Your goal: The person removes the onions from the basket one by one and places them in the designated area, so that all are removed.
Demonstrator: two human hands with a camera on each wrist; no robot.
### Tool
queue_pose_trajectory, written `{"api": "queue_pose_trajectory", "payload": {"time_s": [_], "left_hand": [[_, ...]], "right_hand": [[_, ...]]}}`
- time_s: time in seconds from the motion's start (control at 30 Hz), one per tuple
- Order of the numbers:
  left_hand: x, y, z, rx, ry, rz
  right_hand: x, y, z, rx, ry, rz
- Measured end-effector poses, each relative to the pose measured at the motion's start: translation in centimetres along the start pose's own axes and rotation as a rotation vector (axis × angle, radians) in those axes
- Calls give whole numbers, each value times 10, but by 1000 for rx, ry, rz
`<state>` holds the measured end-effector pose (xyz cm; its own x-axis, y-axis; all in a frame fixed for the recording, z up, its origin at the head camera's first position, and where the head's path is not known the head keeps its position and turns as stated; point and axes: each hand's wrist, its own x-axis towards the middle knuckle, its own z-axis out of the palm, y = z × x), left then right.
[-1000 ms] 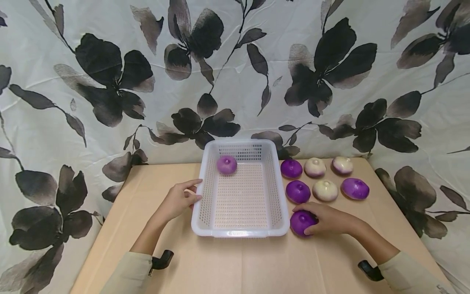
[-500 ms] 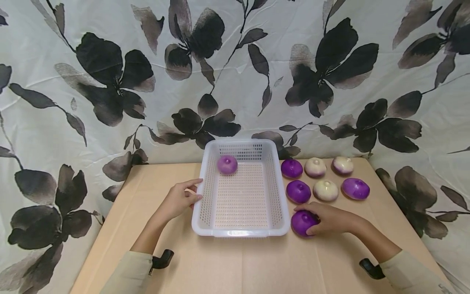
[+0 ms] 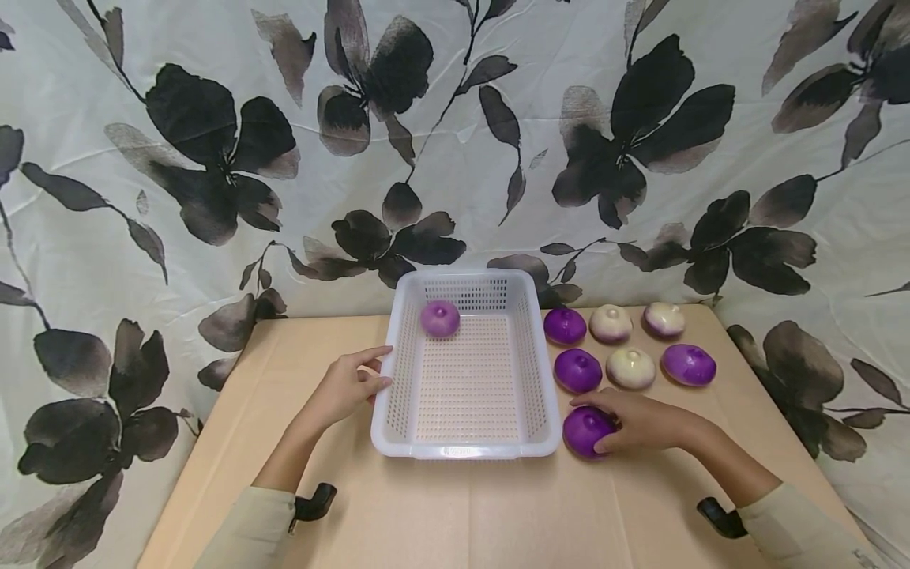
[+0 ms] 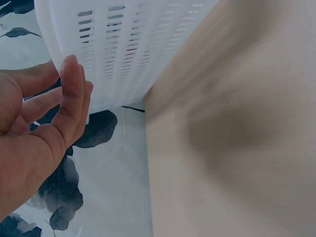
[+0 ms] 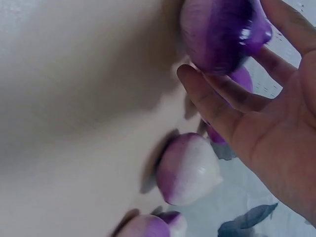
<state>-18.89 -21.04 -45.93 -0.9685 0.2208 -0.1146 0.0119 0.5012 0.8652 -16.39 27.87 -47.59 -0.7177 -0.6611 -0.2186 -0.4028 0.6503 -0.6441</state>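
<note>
A white perforated plastic basket (image 3: 465, 451) stands mid-table, with one purple onion (image 3: 440, 318) inside near its back left corner. My left hand (image 3: 344, 389) rests its fingertips against the basket's left rim, thumb and forefinger spread apart. In the left wrist view, the fingers lie against the slotted outer wall (image 4: 118, 49). To the right of the basket's front corner, my right hand (image 3: 643, 420) grips a glossy purple onion (image 3: 586, 432), fingers and thumb around its sides. The right wrist view shows that onion (image 5: 217, 34) between thumb and fingers, its pointed tip toward the palm.
Beyond the right hand, more onions stand in rows: purple ones (image 3: 577, 371) along the basket, white ones (image 3: 629, 368) beside them, and another purple onion (image 3: 688, 364) at far right. The wooden table (image 3: 455, 514) ends at a floral curtain (image 3: 498, 182) behind.
</note>
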Motion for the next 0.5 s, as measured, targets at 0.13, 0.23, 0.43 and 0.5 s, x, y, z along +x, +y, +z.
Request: {"api": "queue_pose_trajectory", "payload": {"time_s": [0.13, 0.23, 0.43, 0.5], "left_hand": [[-1, 0, -1, 3, 4, 3], [-1, 0, -2, 7, 5, 8], [0, 0, -1, 0, -3, 13], [0, 1, -1, -2, -4, 14]], "right_hand": [[0, -7, -12, 44, -13, 11], [-1, -16, -24, 53, -21, 24], [6, -34, -53, -57, 46, 3], [14, -41, -61, -99, 83, -19]]}}
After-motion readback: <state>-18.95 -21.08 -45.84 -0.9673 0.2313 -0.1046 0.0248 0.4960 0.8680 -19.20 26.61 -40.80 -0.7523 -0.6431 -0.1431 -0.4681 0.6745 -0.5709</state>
